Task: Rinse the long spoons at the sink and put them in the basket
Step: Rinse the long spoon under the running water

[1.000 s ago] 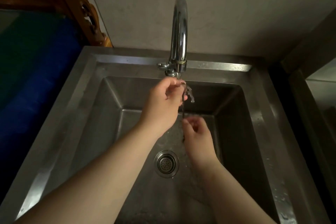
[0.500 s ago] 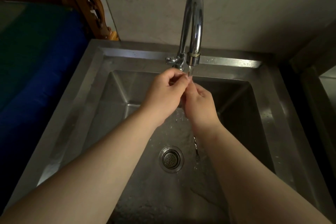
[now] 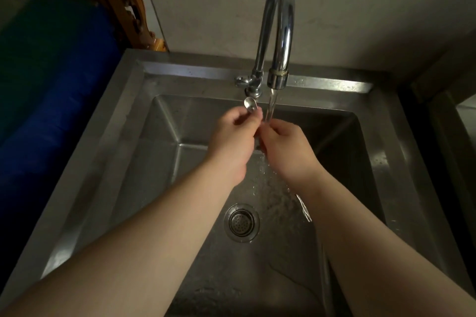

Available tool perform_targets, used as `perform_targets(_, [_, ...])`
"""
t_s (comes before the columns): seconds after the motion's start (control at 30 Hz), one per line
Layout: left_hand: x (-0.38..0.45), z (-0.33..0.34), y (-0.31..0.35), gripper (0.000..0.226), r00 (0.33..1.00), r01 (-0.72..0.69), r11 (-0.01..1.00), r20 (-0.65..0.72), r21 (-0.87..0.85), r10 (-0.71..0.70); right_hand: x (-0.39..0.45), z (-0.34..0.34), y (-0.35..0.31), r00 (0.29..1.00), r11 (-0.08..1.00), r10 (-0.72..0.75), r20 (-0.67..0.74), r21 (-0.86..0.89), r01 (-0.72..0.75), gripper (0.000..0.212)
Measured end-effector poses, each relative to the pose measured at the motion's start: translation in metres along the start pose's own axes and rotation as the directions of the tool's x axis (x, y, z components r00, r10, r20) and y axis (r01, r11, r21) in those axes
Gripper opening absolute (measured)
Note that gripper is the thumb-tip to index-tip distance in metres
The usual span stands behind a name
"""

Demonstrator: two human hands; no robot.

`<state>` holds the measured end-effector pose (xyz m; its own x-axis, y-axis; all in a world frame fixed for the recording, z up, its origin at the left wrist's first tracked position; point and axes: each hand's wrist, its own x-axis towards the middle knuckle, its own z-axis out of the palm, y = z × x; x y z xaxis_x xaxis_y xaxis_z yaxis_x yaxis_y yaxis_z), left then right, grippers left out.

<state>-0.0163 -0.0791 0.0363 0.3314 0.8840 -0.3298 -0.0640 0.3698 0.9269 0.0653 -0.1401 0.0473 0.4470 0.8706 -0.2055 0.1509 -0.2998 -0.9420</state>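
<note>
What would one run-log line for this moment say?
stage: rinsing | left hand: grip on long spoon, bowl up | right hand: rubbing handle under stream | faucet: running | basket: not in view

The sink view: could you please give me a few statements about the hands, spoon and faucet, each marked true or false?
1. Water is running from the faucet. True.
2. The spoon bowl sticks up above the left hand. True.
3. The right hand rests on the sink rim. False: it is held up over the basin, right beside the left hand under the stream.
4. The drain strainer is covered by a plate. False: it lies bare on the sink floor.
5. A basket stands inside the sink. False: no basket is in view.
</note>
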Motion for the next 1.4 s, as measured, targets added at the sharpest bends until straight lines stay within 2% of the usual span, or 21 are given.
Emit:
perform_targets(0.1, [0.005, -0.001, 0.003, 0.016, 0.998, -0.010, 1.000, -0.066, -0.018, 0.009, -0.003, -0.004, 0.009, 1.000, 0.997, 0.009, 0.023, -0.079, -0.007, 0.031])
perform_targets(0.2, [0.011, -0.003, 0.008, 0.013, 0.990, -0.008, 0.994, -0.142, -0.106, -0.007, -0.008, -0.007, 0.017, 0.998, 0.985, 0.063, -0.003, -0.163, -0.063, 0.034])
perform_targets(0.4, [-0.007, 0.010, -0.010, 0.011, 0.997, 0.061, 0.984, -0.045, -0.169, -0.069, -0.001, -0.008, 0.008, 1.000, 0.977, 0.010, -0.012, -0.214, -0.012, 0.034])
perform_targets(0.57, [0.003, -0.001, -0.002, 0.013, 0.984, 0.015, 0.980, -0.171, -0.197, -0.049, 0.002, -0.013, 0.014, 1.000, 0.937, -0.009, 0.029, -0.348, 0.019, 0.034])
perform_targets(0.67, [0.007, -0.011, 0.001, 0.010, 0.960, 0.027, 0.968, -0.264, -0.251, -0.096, 0.004, -0.023, 0.021, 0.998, 0.871, 0.054, 0.013, -0.489, -0.041, 0.044])
perform_targets(0.73, [0.009, -0.017, 0.001, 0.010, 0.942, 0.051, 0.954, -0.304, -0.294, -0.144, 0.004, -0.028, 0.022, 0.999, 0.822, 0.045, -0.008, -0.568, -0.042, 0.049])
perform_targets(0.83, [0.008, -0.023, -0.004, 0.019, 0.914, 0.077, 0.924, -0.344, -0.373, -0.215, 0.004, -0.035, 0.018, 1.000, 0.805, 0.001, -0.008, -0.593, -0.006, 0.042])
perform_targets(0.93, [0.009, -0.029, -0.010, 0.023, 0.883, 0.103, 0.893, -0.374, -0.439, -0.285, 0.005, -0.040, 0.012, 0.999, 0.770, -0.050, 0.003, -0.636, 0.040, 0.027])
perform_targets(1.07, [0.008, -0.036, -0.017, 0.025, 0.869, 0.131, 0.869, -0.366, -0.478, -0.333, 0.003, -0.038, 0.007, 0.993, 0.826, -0.107, -0.046, -0.560, 0.063, 0.013])
perform_targets(1.17, [0.008, -0.039, -0.018, 0.029, 0.851, 0.156, 0.847, -0.367, -0.508, -0.376, 0.002, -0.037, 0.004, 0.994, 0.887, -0.088, -0.066, -0.458, 0.048, 0.003])
perform_targets(1.3, [0.007, -0.044, -0.025, 0.027, 0.800, 0.189, 0.802, -0.385, -0.567, -0.461, 0.000, -0.033, -0.003, 0.995, 0.974, -0.046, -0.090, -0.226, 0.024, 0.028])
perform_targets(1.4, [0.002, -0.042, -0.034, 0.026, 0.771, 0.242, 0.777, -0.371, -0.581, -0.518, -0.002, -0.025, -0.009, 0.991, 0.991, -0.053, -0.125, -0.126, 0.037, 0.026])
